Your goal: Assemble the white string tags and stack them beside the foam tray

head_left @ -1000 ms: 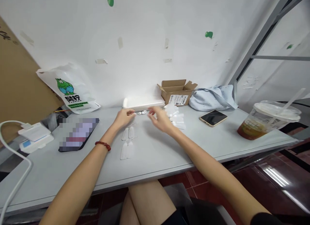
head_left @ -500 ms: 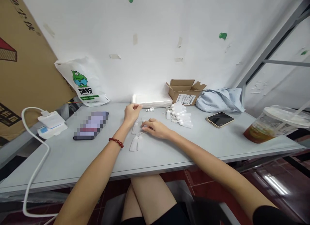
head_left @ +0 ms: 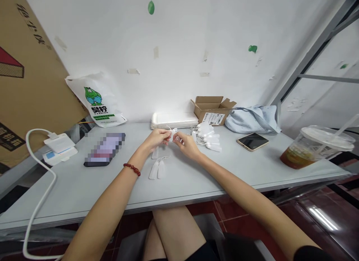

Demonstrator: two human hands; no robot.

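Half-hiding a white piece, left hand and right hand nearly meet.

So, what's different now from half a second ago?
The bare right hand moved away from the body, the bare left hand rightward; they now come close together at a small white piece, though which grips it is unclear. The nearest pair of flat, translucent white tags and the open brown cardboard box stayed put.

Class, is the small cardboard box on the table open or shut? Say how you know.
Open: the cardboard box has its flaps raised, showing its inside.
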